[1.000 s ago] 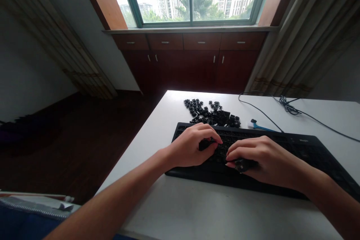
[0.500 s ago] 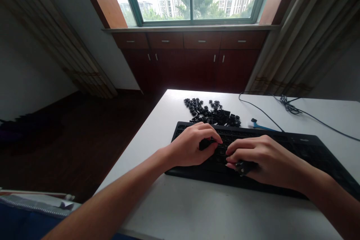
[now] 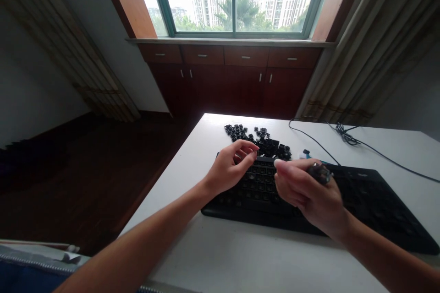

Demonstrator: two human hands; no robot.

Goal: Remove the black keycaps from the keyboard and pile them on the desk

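A black keyboard [image 3: 364, 197] lies on the white table, with many of its keycaps off on the side under my hands. My left hand [image 3: 231, 165] is over its far left part, thumb and fingertips drawn together beside the pile of loose black keycaps [image 3: 271, 146]. Whatever may be between those fingertips is too small to make out. Above the keyboard's middle, my right hand [image 3: 309, 192] is curled round a tool with a dark, shiny handle [image 3: 319, 173]. The handle's end sticks up past the fingers, and its working tip is hidden.
Behind the keyboard lies a blue brush-like tool [image 3: 305, 154], partly hidden by my right hand. A black cable [image 3: 347, 133] runs coiled across the back right of the white table [image 3: 254, 247]. Beyond stand dark red cabinets [image 3: 223, 87] under a window.
My left hand has moved from over the keys to the keycap pile. The right hand has lifted and turned, bringing the tool's handle upward. The view has tilted slightly.
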